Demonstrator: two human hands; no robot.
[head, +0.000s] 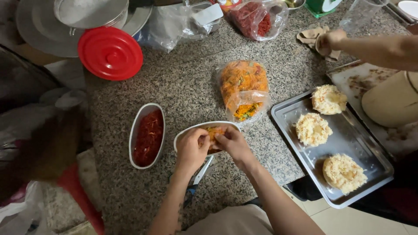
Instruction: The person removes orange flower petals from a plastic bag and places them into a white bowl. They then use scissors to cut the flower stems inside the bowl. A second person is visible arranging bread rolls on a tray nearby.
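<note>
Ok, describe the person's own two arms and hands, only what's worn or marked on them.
Both forearms are bare, with no sleeves in view. The left hand and right hand wear no gloves, and no rings or watch show. The left forearm carries a dark tattoo-like marking near the elbow.

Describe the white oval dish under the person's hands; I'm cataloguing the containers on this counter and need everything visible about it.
The white oval dish is shallow, smooth and thin-rimmed; its material is unclear. It sits upright on the speckled granite counter, right of a similar oval dish of red shreds and below a clear bag of orange shreds. It holds orange shredded food. The left hand and right hand cover most of it, fingers pinching the filling.
</note>
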